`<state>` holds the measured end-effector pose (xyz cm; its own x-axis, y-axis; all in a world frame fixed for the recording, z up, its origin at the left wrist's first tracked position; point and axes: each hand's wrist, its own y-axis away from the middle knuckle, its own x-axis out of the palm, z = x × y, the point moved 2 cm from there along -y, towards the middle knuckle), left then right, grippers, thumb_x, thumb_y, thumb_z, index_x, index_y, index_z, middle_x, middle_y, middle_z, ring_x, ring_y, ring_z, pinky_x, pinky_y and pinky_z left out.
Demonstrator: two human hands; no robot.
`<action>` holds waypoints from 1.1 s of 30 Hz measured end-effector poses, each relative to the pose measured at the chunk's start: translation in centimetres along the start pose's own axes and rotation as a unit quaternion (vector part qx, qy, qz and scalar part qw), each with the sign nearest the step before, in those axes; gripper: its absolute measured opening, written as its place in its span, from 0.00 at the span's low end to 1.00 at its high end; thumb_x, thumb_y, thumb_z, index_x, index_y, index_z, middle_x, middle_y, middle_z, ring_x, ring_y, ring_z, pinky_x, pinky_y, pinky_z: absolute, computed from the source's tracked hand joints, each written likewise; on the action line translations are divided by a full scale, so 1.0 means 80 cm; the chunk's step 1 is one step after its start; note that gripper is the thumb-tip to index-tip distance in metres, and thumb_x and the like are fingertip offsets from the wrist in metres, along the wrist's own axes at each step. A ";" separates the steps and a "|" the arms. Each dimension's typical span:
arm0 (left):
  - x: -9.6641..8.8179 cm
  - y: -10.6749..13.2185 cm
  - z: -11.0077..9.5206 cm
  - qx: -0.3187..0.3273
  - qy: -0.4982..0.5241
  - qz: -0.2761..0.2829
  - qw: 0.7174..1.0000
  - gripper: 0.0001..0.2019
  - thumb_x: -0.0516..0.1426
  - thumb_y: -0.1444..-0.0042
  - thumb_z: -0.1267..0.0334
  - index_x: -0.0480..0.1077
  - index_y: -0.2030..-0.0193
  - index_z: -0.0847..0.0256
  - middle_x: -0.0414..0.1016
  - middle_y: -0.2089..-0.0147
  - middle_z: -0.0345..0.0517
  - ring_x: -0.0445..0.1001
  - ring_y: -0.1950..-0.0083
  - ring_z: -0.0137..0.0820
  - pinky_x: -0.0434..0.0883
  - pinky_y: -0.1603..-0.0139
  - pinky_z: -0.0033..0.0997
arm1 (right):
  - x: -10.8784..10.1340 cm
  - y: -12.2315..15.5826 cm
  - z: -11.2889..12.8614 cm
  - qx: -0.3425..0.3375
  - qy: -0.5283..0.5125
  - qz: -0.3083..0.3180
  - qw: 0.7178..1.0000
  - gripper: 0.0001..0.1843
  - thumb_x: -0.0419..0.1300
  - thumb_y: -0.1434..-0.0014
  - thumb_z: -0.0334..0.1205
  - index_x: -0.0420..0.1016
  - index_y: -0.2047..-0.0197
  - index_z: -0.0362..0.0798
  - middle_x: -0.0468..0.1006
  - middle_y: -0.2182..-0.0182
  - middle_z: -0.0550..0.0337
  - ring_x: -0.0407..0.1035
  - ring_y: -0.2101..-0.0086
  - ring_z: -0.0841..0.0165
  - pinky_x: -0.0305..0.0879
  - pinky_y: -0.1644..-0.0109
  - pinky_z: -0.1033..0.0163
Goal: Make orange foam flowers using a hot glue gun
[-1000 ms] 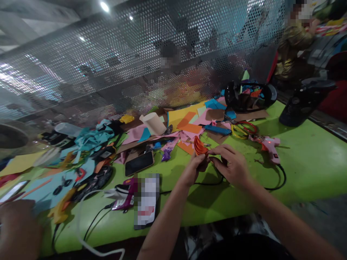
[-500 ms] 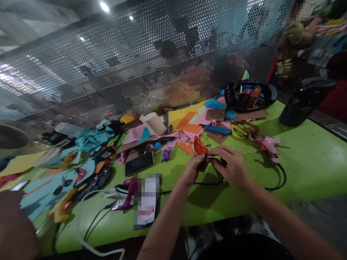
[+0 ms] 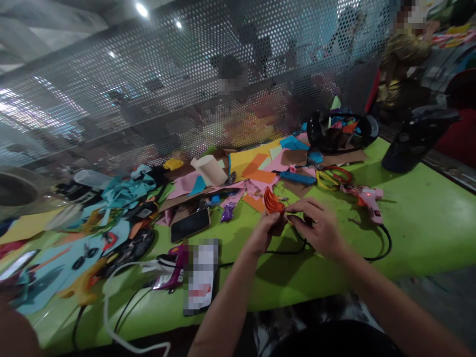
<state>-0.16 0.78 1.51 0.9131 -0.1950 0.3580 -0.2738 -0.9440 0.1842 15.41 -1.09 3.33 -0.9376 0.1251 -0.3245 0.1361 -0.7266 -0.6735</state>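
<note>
Lower at the left edge, a neighbour's arm (image 3: 17,327) has been shifted, and the yellow glue gun (image 3: 85,286) near it has been turned slightly on the green table (image 3: 420,223). Almost no change is seen at the two working hands, so the shaping of the folded orange piece (image 3: 274,202) seems to be undisturbed and little advanced. That piece is held up above the table, its fanned end pointed upward. Its base is gripped by the left hand (image 3: 268,229), whose fingers are closed around it. Its lower right side is approached by the right hand (image 3: 318,225), half curled; whether anything is pinched between thumb and forefinger cannot be told. Farther right, a pink glue gun (image 3: 372,200) is laid on the table.
</note>
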 end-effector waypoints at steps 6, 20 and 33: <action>-0.006 0.000 0.004 -0.025 0.005 -0.029 0.999 0.24 0.68 0.63 0.45 0.68 0.66 0.61 0.66 0.73 0.37 0.59 0.75 0.23 0.47 0.75 0.25 | 0.000 0.000 -0.002 0.001 0.003 0.000 1.000 0.13 0.57 0.38 0.28 0.76 0.54 0.52 0.79 0.60 0.55 0.75 0.58 0.65 0.72 0.55 0.60; -0.006 0.000 0.007 -0.025 0.023 -0.025 0.999 0.26 0.70 0.64 0.47 0.69 0.64 0.62 0.66 0.72 0.37 0.61 0.74 0.22 0.49 0.76 0.23 | 0.002 0.001 -0.001 -0.015 0.041 0.005 0.999 0.14 0.57 0.40 0.26 0.76 0.55 0.51 0.78 0.60 0.55 0.75 0.60 0.65 0.72 0.58 0.62; -0.006 0.001 0.006 -0.027 0.034 -0.030 0.999 0.24 0.71 0.63 0.50 0.71 0.63 0.61 0.68 0.71 0.37 0.65 0.72 0.23 0.53 0.75 0.22 | 0.002 0.000 -0.001 -0.012 0.055 0.005 0.998 0.14 0.57 0.40 0.27 0.77 0.55 0.53 0.79 0.61 0.56 0.76 0.61 0.65 0.72 0.60 0.62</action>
<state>-0.51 0.67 0.90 0.9064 -0.1174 0.4057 -0.2361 -0.9373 0.2563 15.30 -1.03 3.22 -0.8960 0.1924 -0.4002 0.1533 -0.7117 -0.6856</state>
